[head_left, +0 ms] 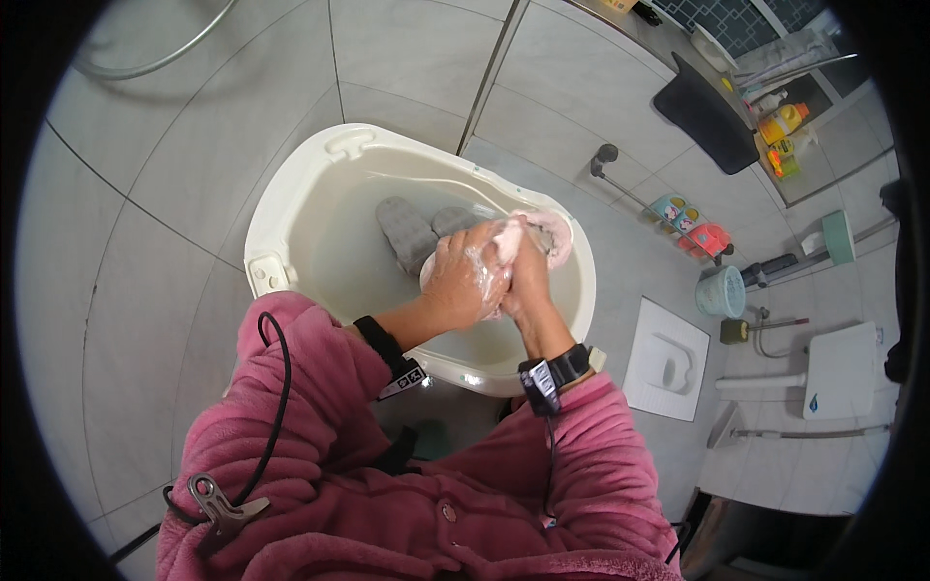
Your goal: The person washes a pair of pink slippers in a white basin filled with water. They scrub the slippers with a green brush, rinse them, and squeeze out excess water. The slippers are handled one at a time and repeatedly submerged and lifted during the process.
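Observation:
Over the right end of a cream plastic baby bathtub (276,228), my left hand (467,281) and my right hand (528,269) are pressed together with bent fingers. Both are closed on a pale pink fluffy item (550,237), whose curved, padded edge shows beyond my fingers; its kind is not clear. White suds coat the back of my left hand. Cloudy water fills part of the tub. In it, left of my hands, lie a grey slipper-shaped piece (405,232) with a dotted surface and a second grey piece (451,220), partly hidden.
Grey tiles surround the tub. A squat toilet (668,360) is set into the floor at right, with a light blue bucket (720,292) beyond it. Slippers (707,239) hang on a wall rack. Bottles (783,123) stand on a far ledge. A metal clip (225,505) holds a cable at my left sleeve.

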The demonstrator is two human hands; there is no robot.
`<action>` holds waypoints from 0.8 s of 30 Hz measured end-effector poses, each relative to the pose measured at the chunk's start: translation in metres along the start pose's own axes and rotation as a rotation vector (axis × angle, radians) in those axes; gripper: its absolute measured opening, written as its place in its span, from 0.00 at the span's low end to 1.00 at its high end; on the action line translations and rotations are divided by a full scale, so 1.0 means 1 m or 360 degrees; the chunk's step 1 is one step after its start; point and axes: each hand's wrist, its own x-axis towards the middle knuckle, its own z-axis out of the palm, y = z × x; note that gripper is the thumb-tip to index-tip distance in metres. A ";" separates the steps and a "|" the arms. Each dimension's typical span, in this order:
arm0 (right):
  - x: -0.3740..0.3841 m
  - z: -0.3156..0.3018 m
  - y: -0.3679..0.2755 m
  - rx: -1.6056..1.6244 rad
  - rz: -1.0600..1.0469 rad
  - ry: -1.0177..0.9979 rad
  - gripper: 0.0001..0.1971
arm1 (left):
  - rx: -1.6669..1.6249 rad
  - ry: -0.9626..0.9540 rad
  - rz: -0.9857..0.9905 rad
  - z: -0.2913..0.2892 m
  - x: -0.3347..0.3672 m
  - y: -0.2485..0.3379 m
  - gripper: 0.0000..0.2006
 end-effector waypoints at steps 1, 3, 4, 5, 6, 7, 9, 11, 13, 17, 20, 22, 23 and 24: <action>-0.004 0.005 0.006 -0.0074 -0.0092 -0.0063 0.17 | -0.0140 -0.0032 -0.0120 0.004 0.001 -0.003 0.31; -0.014 0.011 0.015 -0.0621 -0.0412 -0.0024 0.23 | -0.0410 -0.0052 -0.0322 0.012 0.003 -0.008 0.30; -0.019 0.012 0.018 -0.0828 -0.0504 -0.0038 0.23 | -0.0665 0.0058 -0.0372 0.015 0.004 -0.010 0.26; -0.025 0.012 0.019 -0.1010 -0.0637 -0.0075 0.24 | -0.0688 0.0063 -0.0462 0.018 0.006 -0.013 0.24; -0.028 0.014 0.022 -0.1221 -0.0846 -0.0051 0.25 | -0.0713 0.0118 -0.0517 0.020 0.007 -0.015 0.22; -0.032 0.013 0.023 -0.1419 -0.1012 -0.0132 0.25 | -0.0740 0.0070 -0.0656 0.023 0.009 -0.017 0.21; -0.038 0.012 0.027 -0.1784 -0.1255 -0.0239 0.24 | -0.0613 -0.0005 -0.0836 0.026 0.012 -0.025 0.17; -0.040 0.011 0.031 -0.1710 -0.1081 -0.0232 0.17 | -0.0464 0.0001 -0.0938 0.030 0.018 -0.034 0.19; -0.037 0.009 0.034 -0.1801 -0.1001 -0.0219 0.14 | -0.1221 0.0012 -0.1617 0.034 0.015 -0.037 0.19; -0.010 0.000 0.031 -0.1607 -0.0886 0.0166 0.13 | -0.1317 0.0176 -0.1198 0.036 -0.002 -0.024 0.16; 0.016 -0.009 0.021 -0.1002 -0.0450 0.0416 0.17 | -0.0754 0.0178 -0.0516 0.032 -0.015 -0.009 0.21; 0.022 -0.011 0.022 -0.0586 -0.0223 0.0546 0.18 | -0.0548 0.0052 -0.0298 0.030 -0.017 -0.006 0.28; 0.022 -0.011 0.024 -0.0484 -0.0189 0.0405 0.19 | -0.0510 -0.0018 -0.0387 0.029 -0.016 -0.006 0.28; 0.019 -0.010 0.028 -0.0383 -0.0208 0.0319 0.19 | -0.0475 -0.0049 -0.0458 0.028 -0.015 -0.008 0.28</action>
